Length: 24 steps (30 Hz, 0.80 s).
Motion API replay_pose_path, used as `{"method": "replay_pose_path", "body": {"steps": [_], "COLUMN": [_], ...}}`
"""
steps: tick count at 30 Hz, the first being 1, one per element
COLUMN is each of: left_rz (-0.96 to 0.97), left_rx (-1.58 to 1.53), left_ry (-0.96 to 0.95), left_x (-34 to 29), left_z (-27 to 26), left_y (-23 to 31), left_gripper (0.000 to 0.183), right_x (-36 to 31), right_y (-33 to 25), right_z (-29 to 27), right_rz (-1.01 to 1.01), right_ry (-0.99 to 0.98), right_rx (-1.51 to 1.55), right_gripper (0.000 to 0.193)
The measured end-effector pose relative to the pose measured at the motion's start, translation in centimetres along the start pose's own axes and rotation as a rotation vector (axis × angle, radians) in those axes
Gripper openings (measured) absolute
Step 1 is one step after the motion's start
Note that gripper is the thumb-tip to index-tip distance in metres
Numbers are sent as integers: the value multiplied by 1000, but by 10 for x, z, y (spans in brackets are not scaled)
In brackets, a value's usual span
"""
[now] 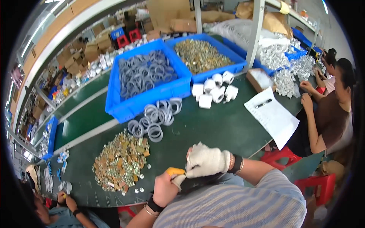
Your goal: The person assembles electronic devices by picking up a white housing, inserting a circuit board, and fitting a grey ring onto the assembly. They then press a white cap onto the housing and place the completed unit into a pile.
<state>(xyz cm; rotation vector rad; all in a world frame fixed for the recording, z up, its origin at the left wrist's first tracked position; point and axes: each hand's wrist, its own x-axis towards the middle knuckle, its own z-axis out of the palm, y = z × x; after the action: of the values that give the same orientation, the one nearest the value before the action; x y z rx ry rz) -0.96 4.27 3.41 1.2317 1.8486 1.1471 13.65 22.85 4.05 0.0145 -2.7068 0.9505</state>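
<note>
My left hand (165, 188) is bare but for a yellow cover on the index finger and a pale one on the thumb. Its fingertips pinch together against my right hand (207, 160), which wears a white knit glove and has curled fingers. Both hands meet over the table's near edge; anything between the fingertips is hidden or too small to make out. Left of them lies a heap of small brown and metallic parts (121, 161), with a few white discs (142, 190) beside it. Several grey rings (155, 133) rest farther off on the green table (201, 127).
A blue crate (150, 99) of grey rings and a blue tray (239, 67) of small parts stand behind. White fittings (205, 101), a paper sheet (279, 127) and a pen (264, 103) lie right. Co-workers sit at both sides; red stools (279, 156) stand right.
</note>
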Motion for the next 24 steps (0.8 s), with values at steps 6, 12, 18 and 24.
{"method": "replay_pose_path", "body": {"steps": [6, 12, 18, 24], "left_rz": [44, -51, 184, 44], "left_rx": [-12, -808, -579, -563], "left_ry": [-14, 222, 699, 636], "left_x": [-9, -28, -57, -65], "left_z": [4, -48, -200, -313], "left_y": [-11, -1, -46, -119], "left_gripper": [13, 24, 33, 57], "right_x": [-8, 0, -25, -35], "right_y": [-18, -23, -3, -7], "right_z": [4, -4, 2, 7], "right_rz": [21, -97, 253, 120], "right_ry": [18, 335, 376, 392], "right_rx": [-37, 134, 296, 235], "right_gripper": [20, 30, 21, 22]}}
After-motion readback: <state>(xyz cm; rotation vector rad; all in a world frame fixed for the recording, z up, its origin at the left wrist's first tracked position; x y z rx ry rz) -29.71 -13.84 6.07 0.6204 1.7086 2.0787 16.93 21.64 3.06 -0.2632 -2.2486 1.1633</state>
